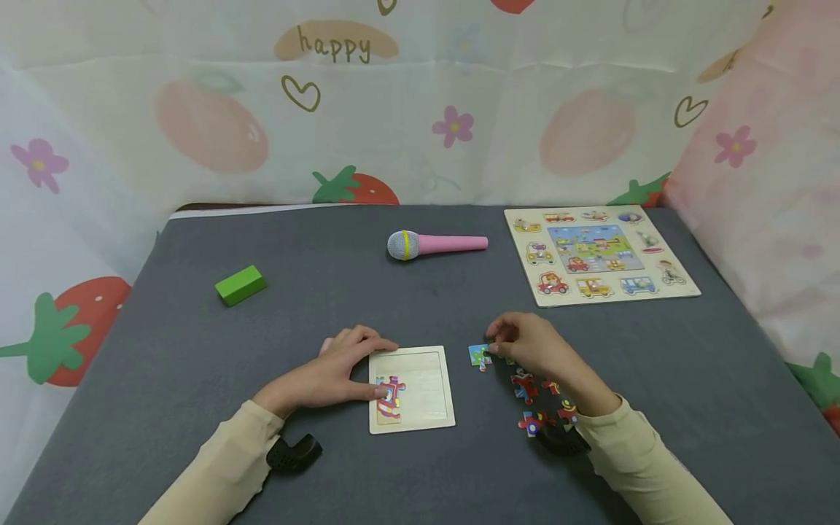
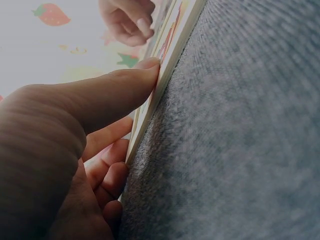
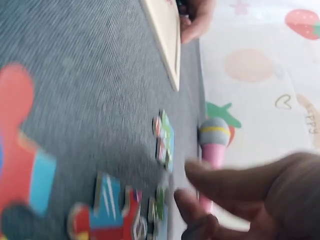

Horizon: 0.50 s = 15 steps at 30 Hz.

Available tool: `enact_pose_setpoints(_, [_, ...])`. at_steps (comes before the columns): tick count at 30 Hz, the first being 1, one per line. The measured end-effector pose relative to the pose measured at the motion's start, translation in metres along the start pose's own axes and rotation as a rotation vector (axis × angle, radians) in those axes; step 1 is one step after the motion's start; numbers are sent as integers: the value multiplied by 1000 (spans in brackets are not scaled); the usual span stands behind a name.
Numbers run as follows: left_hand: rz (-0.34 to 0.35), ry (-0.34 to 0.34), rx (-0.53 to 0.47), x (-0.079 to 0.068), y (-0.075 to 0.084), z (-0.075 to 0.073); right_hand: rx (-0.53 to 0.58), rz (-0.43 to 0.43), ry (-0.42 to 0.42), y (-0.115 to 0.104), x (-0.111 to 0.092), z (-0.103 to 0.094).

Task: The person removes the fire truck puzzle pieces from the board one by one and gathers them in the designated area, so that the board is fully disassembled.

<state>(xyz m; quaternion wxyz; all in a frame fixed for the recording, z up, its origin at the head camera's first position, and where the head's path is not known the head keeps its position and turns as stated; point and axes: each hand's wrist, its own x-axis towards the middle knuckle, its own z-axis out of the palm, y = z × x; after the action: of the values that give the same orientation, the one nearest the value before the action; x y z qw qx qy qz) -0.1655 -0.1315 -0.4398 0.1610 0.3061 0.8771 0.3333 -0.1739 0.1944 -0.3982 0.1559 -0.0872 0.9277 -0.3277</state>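
Observation:
My left hand (image 1: 335, 368) holds a square wooden puzzle tray (image 1: 426, 386) by its left side. The thumb lies over the left rim and reaches a fitted puzzle piece (image 1: 390, 412); the index finger lies along the far left corner. In the left wrist view, the other fingers curl beside the tray's edge (image 2: 145, 117). My right hand (image 1: 534, 350) hovers beside a green and blue puzzle piece (image 1: 478, 355), fingers loosely bent. In the right wrist view, its thumb and index finger stand apart near that piece (image 3: 165, 140), with nothing visible between them.
Several loose puzzle pieces (image 1: 525, 386) lie beneath and beside my right forearm. A pink toy microphone (image 1: 453, 243) lies further back. At the back right is a vehicle puzzle board (image 1: 593, 288), and a green block (image 1: 240, 285) lies at the left. A printed curtain (image 1: 459, 175) hangs behind the table.

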Motion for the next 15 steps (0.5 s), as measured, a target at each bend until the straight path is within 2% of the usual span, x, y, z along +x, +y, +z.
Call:
enact_pose_setpoints(6, [4,5,10,0,-2,1,-157,-141,-15,8,-3,5])
enact_pose_setpoints(15, [7,6,9,0,-1,1,-239,-168,20,9,-9,5])
